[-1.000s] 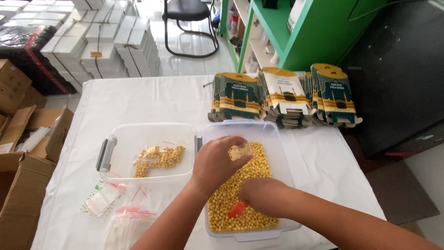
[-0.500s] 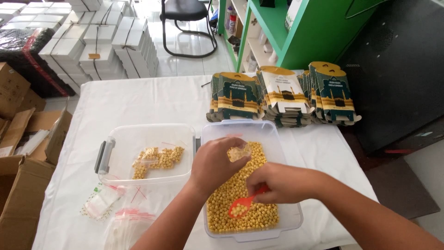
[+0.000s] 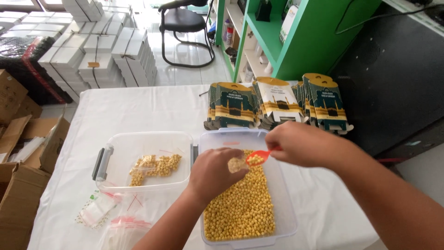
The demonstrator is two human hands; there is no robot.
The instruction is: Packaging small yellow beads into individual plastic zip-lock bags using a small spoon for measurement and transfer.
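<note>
1. Small clear bag (image 3: 237, 164): mouth open, partly filled with small yellow round pieces, probably chickpeas or a similar snack; too small to tell. It sits over the right-hand tub.
2. Left hand (image 3: 213, 175): fingers curled, pinching the bag at its top, knuckles up.
3. Red scoop (image 3: 257, 158): small plastic spoon, bowl loaded with yellow pieces, tip right at the bag mouth.
4. Right hand (image 3: 303, 144): fingers pressed together on the scoop handle, above the tub's far end.
5. Right-hand tub (image 3: 284, 194): clear plastic, rectangular, holds a thick bed of the yellow pieces (image 3: 243, 208).
6. Left tub (image 3: 143, 139): clear with a grey side handle (image 3: 100, 162), just beside the first; holds filled bags (image 3: 155, 166) of the same pieces.
7. Empty zip bags with red strips (image 3: 125, 227) lie in front of the left tub on the white-covered surface (image 3: 138, 106).
8. Stacks of flat printed cartons (image 3: 277, 104), green and cream, at the surface's far edge.
9. Green shelf unit (image 3: 296, 41) behind; black chair (image 3: 185, 23); white boxes (image 3: 101, 51) stacked on the floor; brown cardboard (image 3: 23, 153) at left.
</note>
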